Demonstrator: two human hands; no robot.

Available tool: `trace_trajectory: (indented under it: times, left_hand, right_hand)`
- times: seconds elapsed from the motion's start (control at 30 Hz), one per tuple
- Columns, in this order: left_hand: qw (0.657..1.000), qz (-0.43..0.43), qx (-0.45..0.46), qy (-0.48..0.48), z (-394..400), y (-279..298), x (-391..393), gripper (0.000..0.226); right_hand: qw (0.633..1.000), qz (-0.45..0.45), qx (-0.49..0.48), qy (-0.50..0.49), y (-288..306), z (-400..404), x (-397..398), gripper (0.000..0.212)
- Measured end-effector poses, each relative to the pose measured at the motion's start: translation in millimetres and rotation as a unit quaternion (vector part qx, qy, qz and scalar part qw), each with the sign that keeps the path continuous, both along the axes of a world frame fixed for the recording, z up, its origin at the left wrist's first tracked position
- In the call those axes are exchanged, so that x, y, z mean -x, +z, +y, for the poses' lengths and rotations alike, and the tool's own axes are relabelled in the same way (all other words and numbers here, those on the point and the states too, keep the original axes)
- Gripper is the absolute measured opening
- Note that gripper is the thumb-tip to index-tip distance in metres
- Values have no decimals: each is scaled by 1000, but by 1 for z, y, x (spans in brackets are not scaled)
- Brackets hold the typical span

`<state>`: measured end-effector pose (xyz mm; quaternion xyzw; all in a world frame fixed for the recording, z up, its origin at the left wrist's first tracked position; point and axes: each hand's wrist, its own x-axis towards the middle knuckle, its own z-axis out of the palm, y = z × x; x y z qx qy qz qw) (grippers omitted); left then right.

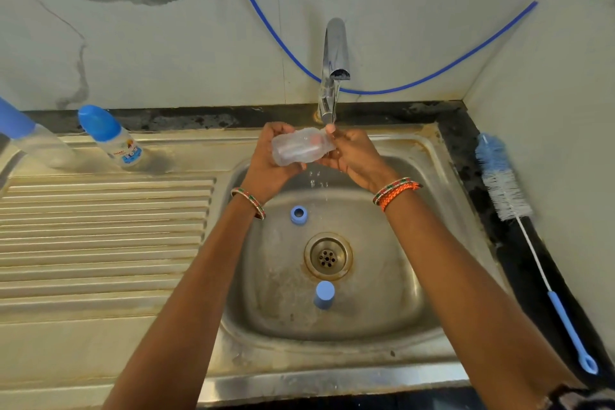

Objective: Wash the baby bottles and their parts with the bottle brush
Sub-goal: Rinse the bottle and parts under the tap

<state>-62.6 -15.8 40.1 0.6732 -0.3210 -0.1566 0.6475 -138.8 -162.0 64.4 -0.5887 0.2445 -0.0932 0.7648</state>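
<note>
1. Holding the bottle (301, 147) on its side under the tap (334, 66), both hands work at the back of the sink (429, 156).
2. Left hand (271, 160): grip curled round the bottle's base end.
3. Right hand (356, 156): grip pinching the neck end, one fingertip up by the water stream.
4. Drops fall from the bottle into the basin, so the step looks like rinsing the bare bottle body.
5. Collar ring (298, 215) and blue cap (324, 293) lie apart on the basin floor, either side of the drain (327, 256).
6. Brush (506, 190) lies untouched on the dark worktop (466, 143) to the right, well apart from both hands.
7. Two capped bottles (111, 136) wait on the drainboard at left.
8. Next move, I judge: free the right hand, reach for the brush and feed its bristles into the bottle's neck while the left steadies it.
</note>
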Motion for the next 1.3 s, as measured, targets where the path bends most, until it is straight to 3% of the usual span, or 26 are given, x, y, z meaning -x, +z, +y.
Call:
trace_trajectory:
  times: [0.1, 0.13, 0.2, 0.27, 0.37, 0.5, 0.57, 0.67, 0.8, 0.87, 0.9, 0.97, 1.03, 1.1, 1.13, 1.2, 1.23, 1.3]
  left_hand:
    - [954, 294, 45, 29, -2, 4, 3, 29]
    - [940, 335, 52, 41, -2, 6, 5, 23]
    - [941, 329, 66, 53, -3, 2, 5, 23]
    - [955, 280, 91, 46, -1, 0, 6, 37]
    - [978, 191, 85, 16, 0, -1, 11, 56]
    - [991, 119, 61, 24, 2, -6, 13, 56]
    - [985, 161, 63, 29, 5, -8, 13, 50]
    - [953, 297, 21, 64, 2, 5, 16, 27]
    - [878, 476, -45, -26, 3, 15, 19, 52]
    - [855, 512, -47, -59, 3, 16, 22, 56]
    - [858, 509, -46, -51, 0, 16, 23, 59]
    - [894, 446, -29, 2, -10, 14, 28, 60]
    - [949, 304, -57, 67, -19, 8, 31, 50]
    - [966, 225, -79, 94, -21, 6, 32, 49]
    - [956, 269, -73, 88, -19, 7, 29, 51]
    - [899, 436, -29, 32, -10, 12, 21, 51]
    - [870, 493, -12, -1, -6, 14, 17, 51]
    - [843, 537, 15, -16, -5, 14, 16, 56]
  right_hand:
    - [999, -41, -12, 14, 2, -3, 0, 14]
    - [999, -43, -14, 16, 4, -4, 0, 13]
    - [999, -31, -15, 6, 6, -7, -1, 11]
    - [1000, -2, 18, -17, 5, -8, -4, 8]
    - [988, 76, 117, -58, 2, -9, -12, 29]
    - [987, 101, 125, -2, 6, -10, -16, 38]
    - [989, 68, 118, 52, 7, -10, -13, 45]
    - [989, 18, 120, 87, 7, -5, -9, 40]
    - [981, -34, 183, 47, 13, 2, -11, 22]
    - [977, -33, 212, 2, 13, 1, -13, 35]
    - [970, -19, 241, -25, 11, 1, -15, 45]
    - [950, 26, 304, -69, 9, 2, -16, 58]
    - [948, 59, 302, -79, 9, 2, -17, 54]
    - [972, 58, 227, -27, 12, 0, -16, 39]
    - [985, 40, 166, 8, 14, 0, -15, 31]
    - [998, -6, 37, 51, 19, 0, -10, 15]
    - [998, -22, 11, 52, 19, -1, -10, 10]
    - [997, -14, 68, 20, 15, -2, -11, 15]
